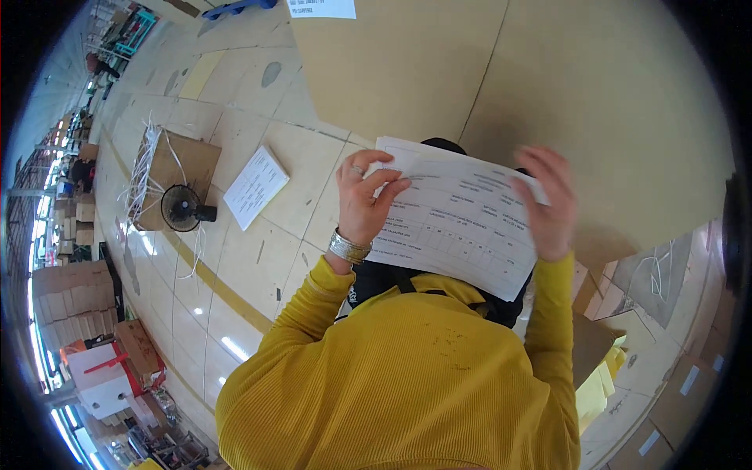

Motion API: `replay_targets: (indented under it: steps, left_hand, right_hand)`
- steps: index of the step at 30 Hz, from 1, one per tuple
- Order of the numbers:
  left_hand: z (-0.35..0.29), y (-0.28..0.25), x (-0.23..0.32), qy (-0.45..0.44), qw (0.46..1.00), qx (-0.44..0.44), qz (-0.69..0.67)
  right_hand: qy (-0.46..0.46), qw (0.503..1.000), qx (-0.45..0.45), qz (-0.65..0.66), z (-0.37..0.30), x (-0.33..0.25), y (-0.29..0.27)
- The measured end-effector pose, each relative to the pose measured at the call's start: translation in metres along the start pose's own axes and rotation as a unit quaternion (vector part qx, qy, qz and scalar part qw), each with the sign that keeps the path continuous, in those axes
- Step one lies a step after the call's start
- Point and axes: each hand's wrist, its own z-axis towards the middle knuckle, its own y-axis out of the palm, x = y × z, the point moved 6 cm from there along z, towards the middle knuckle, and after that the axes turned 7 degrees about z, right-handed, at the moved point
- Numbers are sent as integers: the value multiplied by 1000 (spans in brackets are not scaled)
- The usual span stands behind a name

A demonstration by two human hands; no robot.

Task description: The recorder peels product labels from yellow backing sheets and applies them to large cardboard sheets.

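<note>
Several printed paper sheets (pixel 458 223) lie loosely stacked over my lap, their edges slightly out of line. With a ring on one finger and a silver bracelet at the wrist, my left hand (pixel 366 192) pinches the stack's upper left corner between thumb and fingers. My right hand (pixel 548 200) is at the upper right edge of the sheets, smeared by motion, so whether its fingers grip the paper is unclear. Beyond the sheets stands a large brown cardboard box (pixel 399 74) with a white label (pixel 323 8) on it.
Another stack of printed paper (pixel 257 188) lies on the tiled floor to the left. Past it, a small black fan (pixel 181 207) stands by a cardboard box (pixel 192 160) draped with white straps. More cartons (pixel 685 399) line the right side, near yellow material (pixel 599 392).
</note>
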Motion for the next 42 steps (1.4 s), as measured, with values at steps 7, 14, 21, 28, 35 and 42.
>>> replay_targets:
  steps: [7, 14, 21, 28, 35, 42]
  left_hand:
    - [-34, 36, -26, -317, 881, -155, -315]
    - [-49, 33, -48, -416, 820, -169, -355]
    - [-66, 73, -44, -401, 736, -234, -493]
    - [-71, 66, -37, -427, 635, -193, -614]
    - [-59, 51, -44, -400, 768, -117, -487]
    - [11, -8, 1, -110, 968, -100, -204]
  right_hand:
    - [-149, 985, -75, 42, 6, -13, 104]
    - [-117, 986, -65, 102, 0, -13, 126]
    - [-16, 996, -43, 79, -8, 6, 118]
    - [-75, 993, -43, 81, -10, -14, 126]
    - [-143, 981, -22, 126, -3, -22, 112]
    - [-61, 986, -79, 132, 20, -25, 102]
